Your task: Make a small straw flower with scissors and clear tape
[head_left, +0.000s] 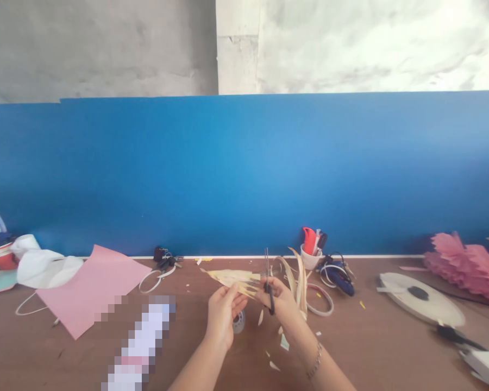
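Near the middle of the table, my left hand (pixel 224 315) pinches a pale yellow dried husk (pixel 230 277), cut into narrow strips at its right side. Dark-handled scissors (pixel 270 296) are in my right hand (pixel 279 298), their blades pointing up and away beside the strips. My right fingers also meet the strip ends. Long curled husk pieces (pixel 300 282) rise just beyond my right hand. A tape roll (pixel 238 322) lies partly behind my left hand. Small cut scraps (pixel 274 366) are scattered below.
Pink paper (pixel 93 288) and white material (pixel 49 267) lie left. Keys (pixel 165 263) sit near the blue partition (pixel 228 179). A white cup (pixel 310 258) holds red-handled items. Right are a ring (pixel 328 304), an oval pale object (pixel 421 298) and pink folded paper (pixel 464 266).
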`<state>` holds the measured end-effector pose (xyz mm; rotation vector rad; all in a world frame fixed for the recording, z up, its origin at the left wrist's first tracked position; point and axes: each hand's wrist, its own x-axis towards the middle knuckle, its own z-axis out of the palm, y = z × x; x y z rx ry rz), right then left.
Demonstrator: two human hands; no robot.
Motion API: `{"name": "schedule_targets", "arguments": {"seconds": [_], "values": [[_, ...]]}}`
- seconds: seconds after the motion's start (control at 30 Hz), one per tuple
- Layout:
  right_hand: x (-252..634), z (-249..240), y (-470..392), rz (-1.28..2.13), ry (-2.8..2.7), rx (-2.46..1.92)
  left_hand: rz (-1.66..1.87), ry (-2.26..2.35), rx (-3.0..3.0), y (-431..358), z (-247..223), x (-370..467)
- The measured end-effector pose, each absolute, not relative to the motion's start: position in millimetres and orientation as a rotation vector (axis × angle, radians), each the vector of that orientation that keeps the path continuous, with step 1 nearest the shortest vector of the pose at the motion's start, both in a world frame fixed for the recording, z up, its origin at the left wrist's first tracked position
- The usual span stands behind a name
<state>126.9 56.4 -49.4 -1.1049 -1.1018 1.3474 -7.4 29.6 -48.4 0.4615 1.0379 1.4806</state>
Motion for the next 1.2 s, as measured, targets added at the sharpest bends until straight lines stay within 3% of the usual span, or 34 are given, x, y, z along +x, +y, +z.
{"name": "schedule_targets", "arguments": {"seconds": [0.47,0.93,1.2], "values": [[133.3,-63.4,62.6,1.284,-1.175,-1.189,1.622,1.088,0.369,34.8,-44.1,-15.2],[151.4,-73.8,64.5,0.932,-1.594,-1.560,1.577,1.108,0.476,38.3,-45.3,-23.3],[147.0,-55.7,68.3,1.316,-1.067,-1.239,1.480,1.107,0.688,36.5,-44.1,-21.1]]}}
